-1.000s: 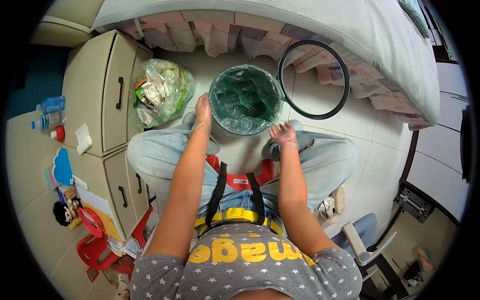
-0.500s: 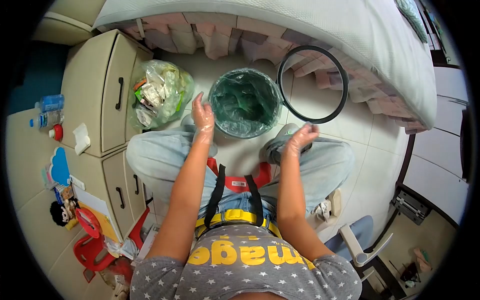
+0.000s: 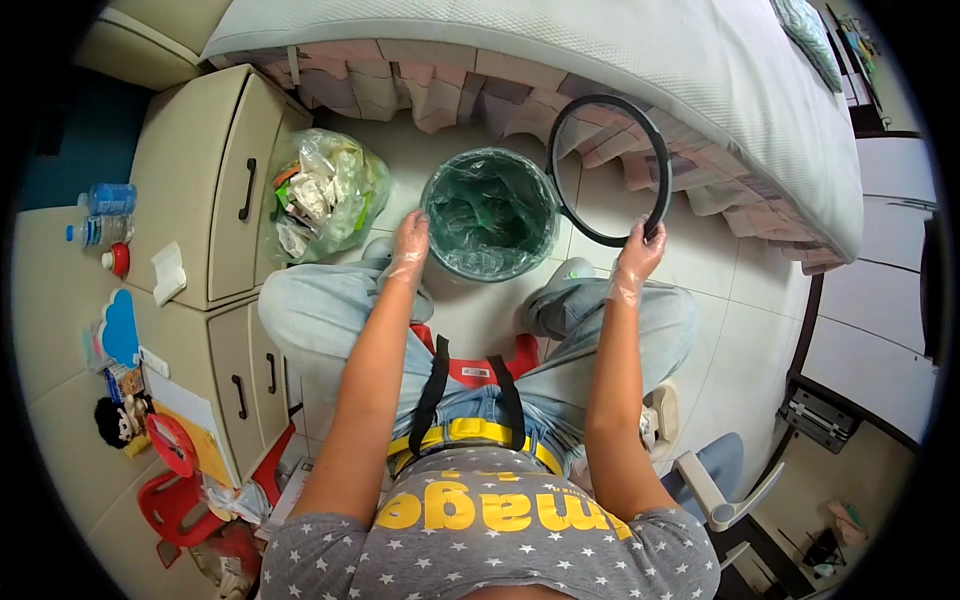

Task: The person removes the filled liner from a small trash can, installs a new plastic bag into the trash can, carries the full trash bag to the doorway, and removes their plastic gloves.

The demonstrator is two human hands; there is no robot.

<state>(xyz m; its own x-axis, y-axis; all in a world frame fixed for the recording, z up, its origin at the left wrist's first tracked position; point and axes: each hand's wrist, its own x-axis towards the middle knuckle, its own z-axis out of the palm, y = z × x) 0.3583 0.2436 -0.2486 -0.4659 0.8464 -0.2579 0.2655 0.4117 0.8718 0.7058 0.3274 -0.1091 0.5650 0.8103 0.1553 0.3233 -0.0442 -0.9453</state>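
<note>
A round trash bin (image 3: 460, 268) with a green liner bag (image 3: 490, 205) inside it stands on the floor between my feet and the bed. My left hand (image 3: 410, 238), in a clear plastic glove, is at the bin's left side, its fingers closed against the wall near the rim. A black ring-shaped rim (image 3: 662, 180) is tilted up at the bin's right edge and appears joined to it. My right hand (image 3: 640, 252), also gloved, is closed around the ring's lower right part.
Left of the bin sits a clear bag full of trash (image 3: 325, 195), against a beige cabinet (image 3: 185, 190). The bed skirt (image 3: 430, 95) hangs behind the bin. A red stool (image 3: 475, 370) is beneath me. A grey-and-white chair (image 3: 705, 480) stands at right.
My right hand has moved up and right and taken hold of the ring, which has shifted slightly left in view. My left hand has come down against the bin's side.
</note>
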